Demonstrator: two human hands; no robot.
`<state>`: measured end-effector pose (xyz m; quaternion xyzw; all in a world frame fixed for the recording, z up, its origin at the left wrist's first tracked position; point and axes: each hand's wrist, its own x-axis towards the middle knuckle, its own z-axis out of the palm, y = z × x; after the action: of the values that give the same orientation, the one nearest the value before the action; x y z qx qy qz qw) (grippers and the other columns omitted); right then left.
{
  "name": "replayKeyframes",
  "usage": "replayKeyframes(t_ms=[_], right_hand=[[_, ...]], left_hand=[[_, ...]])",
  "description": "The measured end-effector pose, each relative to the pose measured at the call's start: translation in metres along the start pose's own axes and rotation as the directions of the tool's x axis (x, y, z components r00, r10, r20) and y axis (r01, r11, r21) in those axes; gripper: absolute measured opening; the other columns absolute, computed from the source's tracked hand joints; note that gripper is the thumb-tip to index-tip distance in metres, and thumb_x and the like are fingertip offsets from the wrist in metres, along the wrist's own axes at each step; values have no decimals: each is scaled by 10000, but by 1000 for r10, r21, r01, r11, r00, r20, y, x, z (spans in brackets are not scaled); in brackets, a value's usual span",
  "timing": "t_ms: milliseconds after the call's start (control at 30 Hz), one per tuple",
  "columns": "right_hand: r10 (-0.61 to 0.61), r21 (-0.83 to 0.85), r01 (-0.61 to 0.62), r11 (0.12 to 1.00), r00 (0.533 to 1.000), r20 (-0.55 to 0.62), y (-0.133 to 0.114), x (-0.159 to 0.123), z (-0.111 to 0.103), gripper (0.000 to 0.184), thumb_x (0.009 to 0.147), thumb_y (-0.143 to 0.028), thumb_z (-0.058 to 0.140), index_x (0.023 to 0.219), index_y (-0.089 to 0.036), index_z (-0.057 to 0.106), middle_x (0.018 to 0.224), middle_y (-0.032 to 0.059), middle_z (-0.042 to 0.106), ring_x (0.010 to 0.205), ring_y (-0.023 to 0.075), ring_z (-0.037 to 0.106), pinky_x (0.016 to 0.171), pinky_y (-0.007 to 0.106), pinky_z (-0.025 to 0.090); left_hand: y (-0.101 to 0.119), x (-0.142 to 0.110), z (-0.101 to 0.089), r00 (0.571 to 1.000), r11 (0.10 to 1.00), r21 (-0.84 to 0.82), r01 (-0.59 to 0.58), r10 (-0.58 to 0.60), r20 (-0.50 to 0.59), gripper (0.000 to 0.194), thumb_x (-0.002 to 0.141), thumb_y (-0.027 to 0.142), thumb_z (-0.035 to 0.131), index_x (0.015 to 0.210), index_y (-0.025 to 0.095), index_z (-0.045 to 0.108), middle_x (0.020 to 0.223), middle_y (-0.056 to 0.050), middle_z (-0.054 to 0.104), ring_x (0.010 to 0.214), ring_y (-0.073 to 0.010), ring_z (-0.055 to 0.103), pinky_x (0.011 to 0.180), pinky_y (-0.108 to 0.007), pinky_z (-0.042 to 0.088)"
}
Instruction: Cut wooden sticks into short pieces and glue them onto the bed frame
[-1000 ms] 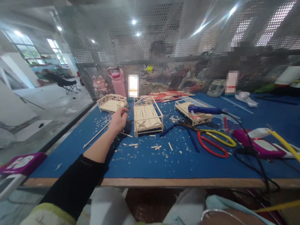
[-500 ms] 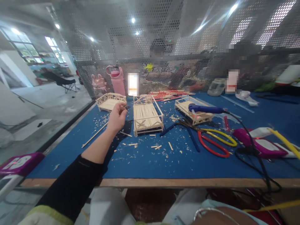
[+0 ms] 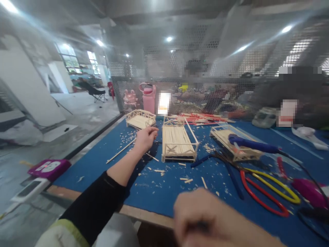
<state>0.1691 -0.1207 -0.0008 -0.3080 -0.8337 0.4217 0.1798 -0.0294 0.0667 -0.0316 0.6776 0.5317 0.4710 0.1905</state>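
Note:
My left hand (image 3: 146,140) is closed, thumb and fingers drawn together over the blue mat; whatever the pinch may hold is hidden. It is between a small stick-built bed frame (image 3: 140,120) behind it and a larger one (image 3: 177,140) with a slatted top to its right. A thin wooden stick (image 3: 120,151) lies on the mat beside the left wrist. My right hand (image 3: 203,212), blurred and close to the camera, hovers near the table's front edge with its fingers curled in; I cannot make out anything inside them.
A third stick frame (image 3: 246,151) has a blue hot glue gun (image 3: 254,144) on it. Pliers (image 3: 233,178) and red-yellow-handled scissors (image 3: 267,192) lie in front. Red and plain sticks (image 3: 203,119), a pink bottle (image 3: 149,101) and a perforated screen (image 3: 218,68) stand behind.
My right hand has come into view at the bottom. The scene has shifted right and down as my head turned left. My left hand stays closed in nearly the same place.

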Motion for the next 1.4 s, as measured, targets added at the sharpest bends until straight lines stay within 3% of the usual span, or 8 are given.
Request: replayKeyframes(t_ms=[67,200,433,633,867,1000,1267,1400], right_hand=[[135,-123,-139,983,990,-37,2,11,-24,355,917,-330,424,645,-173,590,607,-23,549,587,93,480,567,226,375],[354,-365,-361,858,931,-89,32,27,-59,107,772,-162,526,820,-172,622,718,0,595,638,123,494,591,241,362],[279,-364,-314,877,949,-146,49,23,-44,138,755,-265,559,831,-174,628,592,-29,491,550,118,432,524,240,309],[282,-364,-343,866,936,-210,50,23,-46,173,775,-291,505,631,-195,488,568,-29,482,547,116,427,529,244,302],[205,-295,-302,907,926,-317,56,17,-53,332,772,-352,454,535,-227,257,519,-69,273,512,92,268,495,241,249],[148,-289,-262,921,920,-362,59,19,-51,359,767,-388,446,522,-233,234,507,-70,252,507,91,251,490,240,242],[209,-304,-291,907,939,-273,60,24,-45,297,740,-290,463,521,-225,273,498,-62,303,510,94,289,500,242,248],[284,-282,-321,904,944,-166,57,22,-44,195,719,-247,517,566,-200,404,522,-58,373,515,91,333,496,232,264]], left_hand=[[5,-4,-2,1000,1000,28,-2,2,11,167,723,174,559,793,172,709,603,0,655,550,-139,572,614,-255,462],[12,-11,-3,998,997,76,0,-5,64,135,669,143,562,625,166,688,526,13,621,528,-142,554,570,-246,442],[9,-8,-2,997,994,105,18,-26,71,263,775,160,451,758,163,714,601,-2,664,535,-145,571,571,-252,459],[13,-8,-5,999,993,114,-16,12,41,78,686,152,637,664,190,702,857,-42,721,869,-203,633,852,-307,456],[9,-8,-4,999,996,91,5,-9,40,192,781,221,518,845,165,690,597,3,639,548,-143,555,569,-255,440],[6,-7,-4,1000,996,89,-5,3,26,210,799,199,487,895,163,670,575,12,604,540,-140,533,557,-250,424],[6,-6,-13,1000,993,118,-20,18,17,169,700,96,563,823,167,656,633,19,608,582,-129,537,613,-246,438],[5,-5,-15,1000,991,132,-2,1,12,96,718,134,576,776,169,644,649,10,613,593,-134,539,613,-253,432]])
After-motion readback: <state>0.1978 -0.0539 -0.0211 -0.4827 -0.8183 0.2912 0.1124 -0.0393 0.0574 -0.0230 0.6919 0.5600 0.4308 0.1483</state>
